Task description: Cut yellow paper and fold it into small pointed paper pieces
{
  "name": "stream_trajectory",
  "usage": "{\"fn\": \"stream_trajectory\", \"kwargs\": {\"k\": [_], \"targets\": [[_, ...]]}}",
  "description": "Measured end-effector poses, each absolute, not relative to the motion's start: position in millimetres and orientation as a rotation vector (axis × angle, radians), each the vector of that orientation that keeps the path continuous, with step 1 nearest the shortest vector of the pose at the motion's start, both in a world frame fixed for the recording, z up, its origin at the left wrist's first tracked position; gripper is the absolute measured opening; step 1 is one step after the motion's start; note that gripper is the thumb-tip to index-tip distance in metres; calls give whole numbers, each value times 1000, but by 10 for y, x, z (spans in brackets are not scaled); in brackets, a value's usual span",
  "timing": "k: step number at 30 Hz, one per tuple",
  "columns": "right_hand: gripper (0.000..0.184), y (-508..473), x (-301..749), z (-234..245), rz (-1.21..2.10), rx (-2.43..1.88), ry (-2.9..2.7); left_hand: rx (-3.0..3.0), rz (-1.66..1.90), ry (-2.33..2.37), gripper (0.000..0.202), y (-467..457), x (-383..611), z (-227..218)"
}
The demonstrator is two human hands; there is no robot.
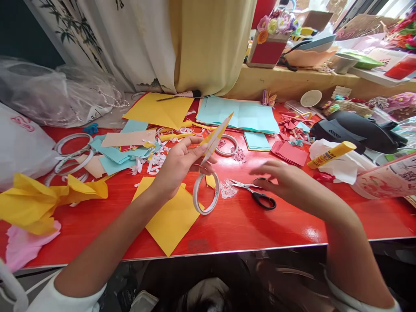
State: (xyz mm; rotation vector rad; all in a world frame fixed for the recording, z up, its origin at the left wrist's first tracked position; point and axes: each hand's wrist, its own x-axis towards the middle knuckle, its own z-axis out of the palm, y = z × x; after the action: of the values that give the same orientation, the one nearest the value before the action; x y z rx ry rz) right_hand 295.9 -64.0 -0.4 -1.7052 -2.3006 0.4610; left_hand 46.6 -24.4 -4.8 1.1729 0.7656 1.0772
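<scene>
My left hand (182, 162) is closed on a folded yellow paper piece (217, 138), its pointed tip up, with a whitish strip along its face. Just below these fingers a roll of tape (195, 197) hangs upright; whether the fingers or the strip carry it I cannot tell. Over the black-handled scissors (264, 200) reaches my right hand (279, 177), fingers stretched out and holding nothing. Its fingers overlap one handle loop, and contact is unclear. The scissors' blades point left toward white paper scraps (228, 189). Yellow paper sheets (169, 221) lie beneath my left hand.
At the back are a yellow sheet (159, 110) and light blue sheets (238, 113). Several tape rolls (73, 143) sit left beside crumpled yellow paper (29, 201). A glue stick (331, 155), red paper squares (290, 151) and a black object (354, 130) occupy the right.
</scene>
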Motion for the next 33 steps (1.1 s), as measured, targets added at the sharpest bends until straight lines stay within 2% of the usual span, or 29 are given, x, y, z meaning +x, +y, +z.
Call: {"fn": "stream_trajectory", "kwargs": {"k": [5, 9, 10, 12, 14, 15, 19, 22, 24, 28, 33], "targets": [[35, -902, 3224, -264, 498, -1773, -2361, 1282, 1063, 736, 35, -297, 498, -32], [36, -939, 3184, -235, 471, -1914, -2350, 1348, 976, 678, 21, -326, 483, -6], [35, -932, 3176, -204, 580, -1923, -2317, 1346, 958, 663, 22, -326, 472, -1], [34, -915, 3184, -157, 997, -1857, -2145, 1334, 915, 636, 26, -318, 441, 8], [37, -905, 3215, -158, 1397, -1671, -1837, 1322, 849, 611, 35, -308, 405, 19], [40, -904, 3233, -177, 1495, -1557, -1692, 1316, 816, 596, 39, -303, 387, 25], [46, -914, 3261, -268, 1547, -1199, -1484, 1276, 701, 506, 49, -288, 329, 41], [66, -905, 3234, -225, 1641, -1015, -1623, 1247, 635, 448, 49, -279, 308, 45], [74, -878, 3203, -137, 1701, -960, -1776, 1245, 594, 425, 49, -276, 300, 45], [59, -794, 3122, 46, 1764, -1111, -1998, 1266, 499, 403, 51, -285, 288, 40], [49, -712, 3005, 140, 1759, -1133, -1901, 1242, 453, 403, 51, -303, 282, 39]]}}
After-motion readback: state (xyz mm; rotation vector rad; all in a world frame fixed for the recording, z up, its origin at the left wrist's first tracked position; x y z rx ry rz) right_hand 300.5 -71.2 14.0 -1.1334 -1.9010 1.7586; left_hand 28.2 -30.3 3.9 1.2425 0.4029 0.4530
